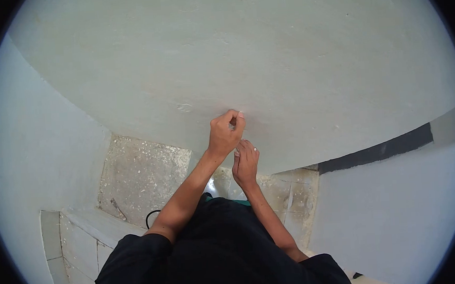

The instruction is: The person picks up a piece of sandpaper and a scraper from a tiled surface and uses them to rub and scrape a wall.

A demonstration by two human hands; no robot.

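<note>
My left hand [227, 132] is up against the pale grey-green wall [285, 71], thumb and forefinger closed in a pinch at its surface. Anything between those fingertips is too small to make out. Just below and to the right, my right hand [246, 162] is close to the same wall with its fingers curled together. A small pale spot shows on one of its fingers, and whatever it holds, if anything, is hidden. Small chips and rough patches [184, 107] mark the wall left of my hands.
Pale flakes litter the floor [143, 168] at lower left, where a thin stick-like tool [118, 209] lies. A black cable loop [149, 218] shows beside my left arm. Side walls [45, 137] stand on both sides, with a dark grey band [376, 149] at right.
</note>
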